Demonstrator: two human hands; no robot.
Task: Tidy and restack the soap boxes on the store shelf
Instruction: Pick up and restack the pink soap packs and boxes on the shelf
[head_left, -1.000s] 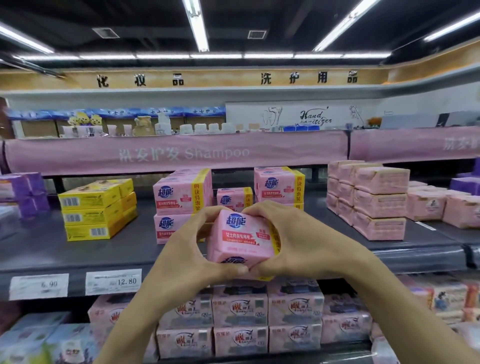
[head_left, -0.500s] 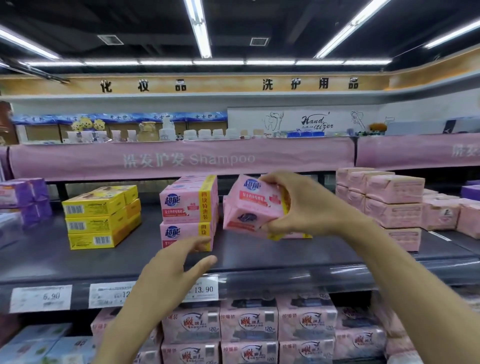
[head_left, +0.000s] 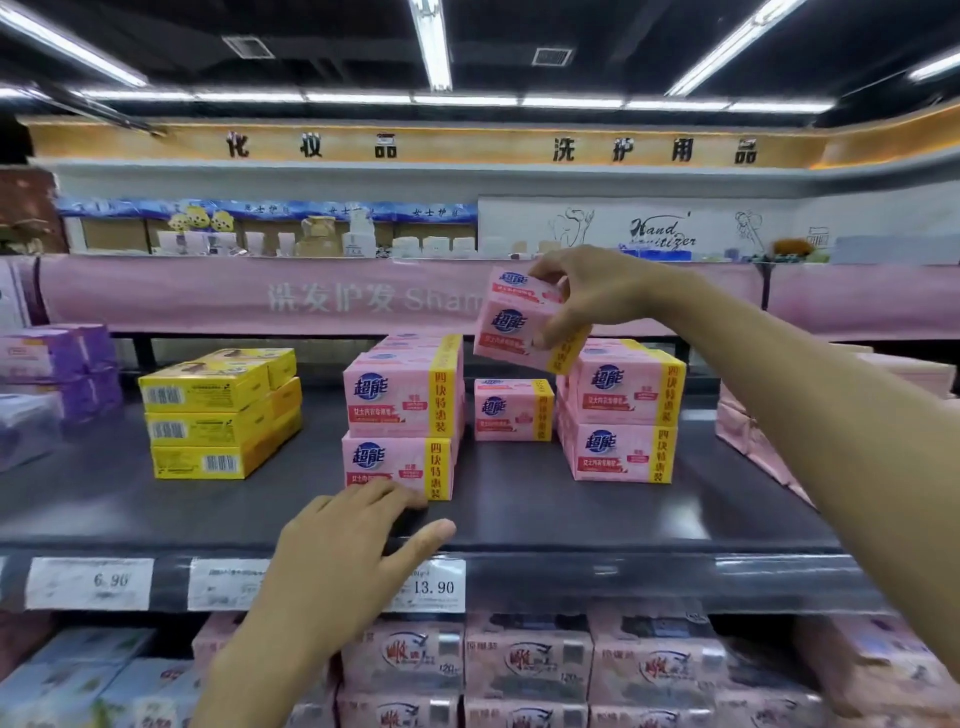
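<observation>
My right hand (head_left: 597, 296) grips a pink soap box (head_left: 519, 325) with a yellow band, tilted in the air above the gap between two stacks. The left pink stack (head_left: 402, 415) and the right pink stack (head_left: 621, 415) each stand two boxes high on the dark shelf (head_left: 571, 509). A single pink box (head_left: 511, 410) sits farther back between them. My left hand (head_left: 353, 545) hovers over the shelf's front edge, fingers spread and relaxed, holding nothing, its fingertips near the bottom box of the left stack.
Yellow boxes (head_left: 218, 415) are stacked three high to the left, purple packs (head_left: 57, 374) beyond them. Pale pink packs (head_left: 753, 436) lie at the right behind my forearm. Price tags (head_left: 431, 587) line the shelf rail. More soap packs (head_left: 524, 660) fill the shelf below.
My left hand let go of the pink box and moved down and forward to the shelf edge. My right hand carried the box up and to the right, above the stacks.
</observation>
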